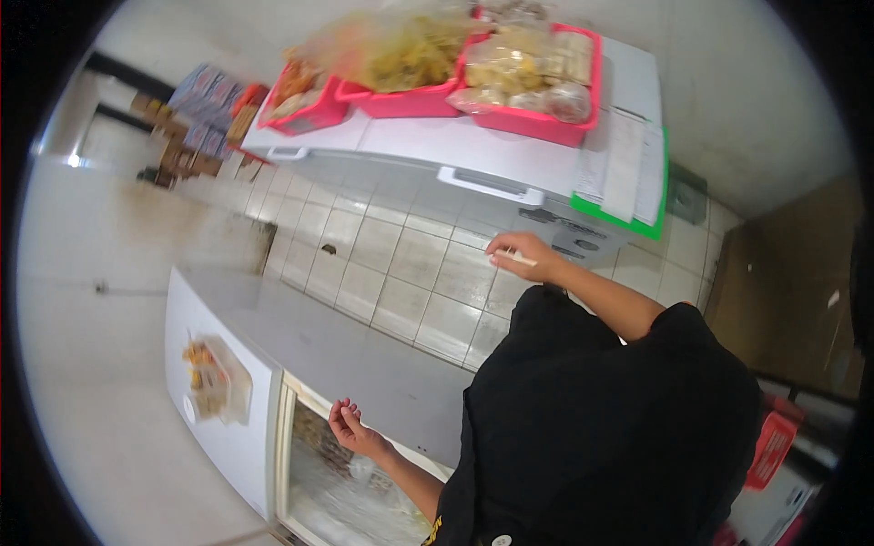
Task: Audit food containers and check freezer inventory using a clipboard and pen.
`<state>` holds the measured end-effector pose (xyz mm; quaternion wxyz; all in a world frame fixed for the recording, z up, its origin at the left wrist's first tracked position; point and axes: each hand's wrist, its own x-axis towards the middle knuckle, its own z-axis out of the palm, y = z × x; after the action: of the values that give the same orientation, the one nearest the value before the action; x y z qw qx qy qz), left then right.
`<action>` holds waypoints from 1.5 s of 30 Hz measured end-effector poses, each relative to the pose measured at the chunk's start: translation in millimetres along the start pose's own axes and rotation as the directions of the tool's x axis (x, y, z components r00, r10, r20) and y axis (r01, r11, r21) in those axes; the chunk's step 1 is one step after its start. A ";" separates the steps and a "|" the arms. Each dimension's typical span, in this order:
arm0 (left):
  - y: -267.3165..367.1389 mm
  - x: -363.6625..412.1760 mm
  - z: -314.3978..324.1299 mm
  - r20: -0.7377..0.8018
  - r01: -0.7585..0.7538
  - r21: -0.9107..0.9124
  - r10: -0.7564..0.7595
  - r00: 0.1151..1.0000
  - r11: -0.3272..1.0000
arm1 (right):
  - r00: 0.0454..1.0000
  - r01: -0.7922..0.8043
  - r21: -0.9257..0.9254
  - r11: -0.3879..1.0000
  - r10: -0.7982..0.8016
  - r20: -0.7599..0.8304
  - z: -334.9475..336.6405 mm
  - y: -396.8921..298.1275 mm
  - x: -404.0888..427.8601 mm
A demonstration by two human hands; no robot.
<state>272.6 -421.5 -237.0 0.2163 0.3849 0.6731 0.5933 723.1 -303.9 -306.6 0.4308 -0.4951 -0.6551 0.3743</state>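
My right hand (520, 256) holds a slim, pale, pen-like stick (513, 257) between thumb and fingers, above the tiled floor beside a chest freezer. My left hand (355, 430) has loosely curled fingers and shows nothing in it. It hovers over the edge of a second chest freezer, whose uncovered opening shows plastic bags (369, 501) and brownish packed contents (317, 437). The freezer near my right hand has a white lid handle (490, 187). On its lid, papers with writing (625, 167) lie on a green board (657, 225).
Pink baskets (532, 128) with bagged food stand along the far freezer's lid. A clear plastic container (235, 382) with food sits on the near freezer's white lid (225, 457). Stacked cartons (205, 95) stand at the far left. White floor tiles (410, 263) run between both freezers.
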 end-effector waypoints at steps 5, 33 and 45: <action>8.2 23.5 108.2 0.236 -0.102 0.008 0.097 0.967 0.995 | 0.755 -0.153 0.099 0.983 0.181 -0.630 -115.0 36.9 -37.1; 65.9 -201.7 626.5 0.641 -0.382 -0.768 0.605 -0.472 0.515 | 0.481 -0.411 -0.001 0.912 0.216 -0.850 -272.7 150.0 -43.9; 65.2 -200.2 628.4 0.683 -0.405 -0.729 0.549 -0.482 0.552 | 0.507 -0.478 -0.007 0.878 0.269 -0.819 -279.3 145.5 -41.0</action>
<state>881.8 -179.3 -334.4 0.3346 0.9286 -0.0258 0.1585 1037.4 -292.5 -350.6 0.5239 -0.7856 -0.3073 0.1176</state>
